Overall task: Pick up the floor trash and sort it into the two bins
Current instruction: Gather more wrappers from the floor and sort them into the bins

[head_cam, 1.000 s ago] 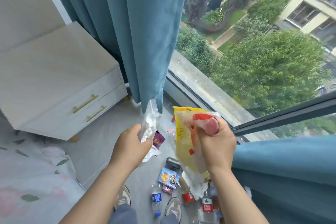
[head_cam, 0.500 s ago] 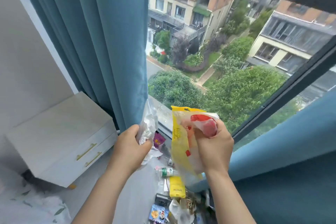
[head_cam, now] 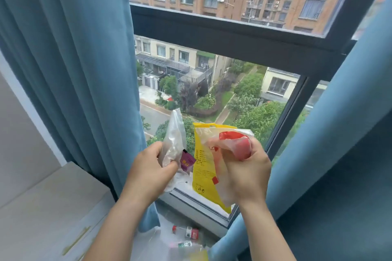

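My left hand (head_cam: 152,170) is closed around a crumpled clear plastic bag (head_cam: 175,140) that stands up from the fist, with a small purple wrapper (head_cam: 187,161) beside it. My right hand (head_cam: 247,172) grips a yellow plastic bag (head_cam: 202,172) together with a clear wrapper printed in red (head_cam: 232,141); the yellow bag hangs down below the fist. Both hands are held at chest height in front of the window. On the floor below lie a small red-labelled bottle (head_cam: 187,232) and a green-labelled bottle (head_cam: 182,245). No bins are in view.
A white cabinet (head_cam: 48,214) with gold handles stands at the lower left. Blue curtains hang at the left (head_cam: 80,70) and right (head_cam: 339,154). The dark window frame (head_cam: 233,34) and sill are straight ahead, with buildings and trees outside.
The view has tilted upward from the littered floor to the window. Both hands keep the same grip on their bags and have stayed close together.
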